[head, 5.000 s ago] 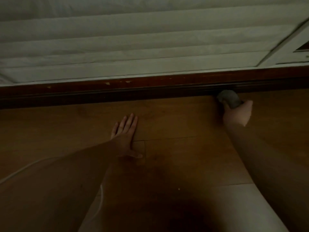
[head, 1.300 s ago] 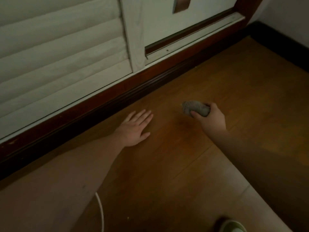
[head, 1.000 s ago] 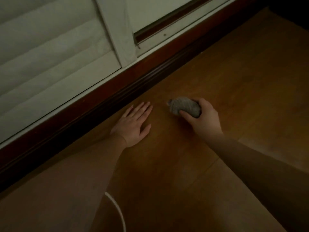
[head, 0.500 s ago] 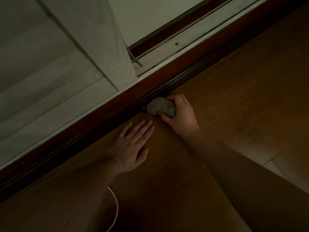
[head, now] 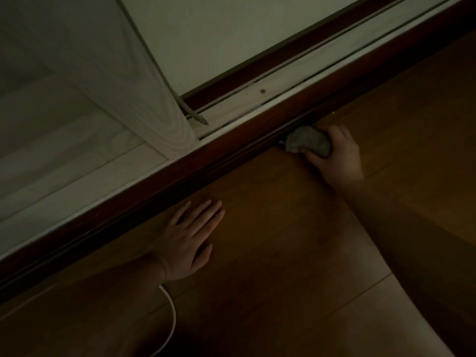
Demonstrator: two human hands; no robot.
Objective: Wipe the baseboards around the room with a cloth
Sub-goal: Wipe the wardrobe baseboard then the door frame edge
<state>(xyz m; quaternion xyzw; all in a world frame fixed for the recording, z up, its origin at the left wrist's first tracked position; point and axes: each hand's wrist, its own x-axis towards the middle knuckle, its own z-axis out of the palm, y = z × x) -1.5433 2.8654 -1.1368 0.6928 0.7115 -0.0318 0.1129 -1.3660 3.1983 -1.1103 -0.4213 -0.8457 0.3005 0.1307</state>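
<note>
A dark red-brown baseboard (head: 180, 173) runs diagonally from lower left to upper right, between the wooden floor and a white door frame. My right hand (head: 337, 155) grips a bunched grey cloth (head: 306, 144) and holds it against the foot of the baseboard. My left hand (head: 188, 240) lies flat on the floor with straight fingers, just in front of the baseboard and to the left of the cloth.
A white louvred door (head: 77, 99) stands above the baseboard, with a sliding-door track (head: 283, 86) to its right. A thin white cable (head: 170, 313) curls on the wooden floor (head: 283, 253) below my left wrist. The room is dim.
My right hand carried the cloth from the open floor up to the baseboard and has slid it rightward along it. My left hand stays flat on the floor.
</note>
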